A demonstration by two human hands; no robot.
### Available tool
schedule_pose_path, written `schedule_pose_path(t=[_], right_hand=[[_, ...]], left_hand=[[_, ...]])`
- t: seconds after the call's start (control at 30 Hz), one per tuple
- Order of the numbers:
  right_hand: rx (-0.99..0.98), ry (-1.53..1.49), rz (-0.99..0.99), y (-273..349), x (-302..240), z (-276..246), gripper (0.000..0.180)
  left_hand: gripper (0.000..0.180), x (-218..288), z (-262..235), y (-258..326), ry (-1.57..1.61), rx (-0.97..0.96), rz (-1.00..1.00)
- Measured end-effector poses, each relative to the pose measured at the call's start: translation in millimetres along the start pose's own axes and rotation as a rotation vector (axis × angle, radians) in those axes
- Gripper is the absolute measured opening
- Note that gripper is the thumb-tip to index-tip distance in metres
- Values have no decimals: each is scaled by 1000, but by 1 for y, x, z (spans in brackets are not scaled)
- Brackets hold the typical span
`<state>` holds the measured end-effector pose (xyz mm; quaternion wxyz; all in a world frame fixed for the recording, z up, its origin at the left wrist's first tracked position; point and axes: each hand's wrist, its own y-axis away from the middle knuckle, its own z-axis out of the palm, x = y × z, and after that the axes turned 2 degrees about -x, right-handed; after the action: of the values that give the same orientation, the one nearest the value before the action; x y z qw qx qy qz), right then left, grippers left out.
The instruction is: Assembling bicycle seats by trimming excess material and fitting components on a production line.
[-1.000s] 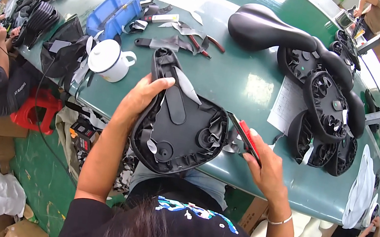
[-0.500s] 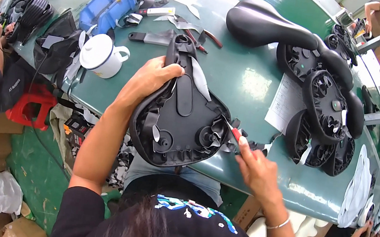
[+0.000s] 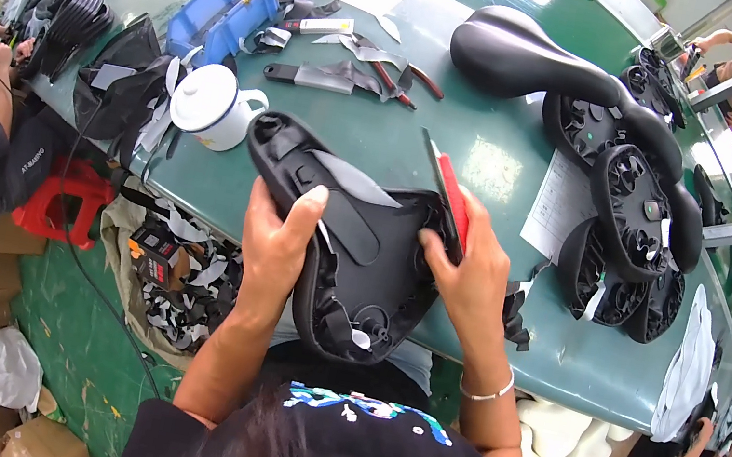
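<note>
Tilted in front of me is a black bicycle saddle (image 3: 354,226), its hollow underside facing up and its narrow nose pointing to the upper left. My left hand (image 3: 278,238) grips its left side near the nose, thumb over the edge. At the saddle's right rim is my right hand (image 3: 469,264), with a red-handled utility knife (image 3: 451,206) held in it, blade pointing up and away from me. The thumb of that hand presses on the saddle's edge. A pale strip lies inside the nose part, and gathered black cover material lines the inner rim.
More saddles (image 3: 631,212) are piled at the right. On the left of the table stand a white lidded mug (image 3: 207,107) and a blue bin (image 3: 224,13), near scissors, a knife and scraps. Offcuts fill a sack (image 3: 195,282) below. Co-workers sit left and right.
The saddle has turned so its nose points upper left, and come nearer to me. My right hand has taken its rim, the knife blade now lifted off it. My left hand has moved down.
</note>
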<state>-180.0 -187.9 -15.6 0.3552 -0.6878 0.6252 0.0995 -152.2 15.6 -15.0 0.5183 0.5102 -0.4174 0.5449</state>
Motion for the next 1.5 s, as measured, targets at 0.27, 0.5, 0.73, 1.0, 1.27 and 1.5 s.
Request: schedule_pose_path(t=[0.27, 0.5, 0.73, 1.0, 1.27, 1.5], right_hand=[[-59, -1208, 693, -21, 48, -5, 40], [-283, -757, 291, -13, 16, -38, 39], [-274, -177, -110, 16, 53, -82, 50], [-411, 157, -174, 34, 48, -80, 52], [-93, 33, 176, 107, -4, -59, 54], [-124, 188, -23, 43, 25, -50, 52]], left_hand=[[45, -9, -5, -17, -909, 55, 552], [10, -15, 70, -21, -1089, -476, 773], [23, 5, 46, -25, -698, -913, 447], [16, 9, 42, -29, -4, -557, -191], [19, 12, 39, -48, 416, -591, 129], [19, 1, 72, -89, -966, -592, 1069]])
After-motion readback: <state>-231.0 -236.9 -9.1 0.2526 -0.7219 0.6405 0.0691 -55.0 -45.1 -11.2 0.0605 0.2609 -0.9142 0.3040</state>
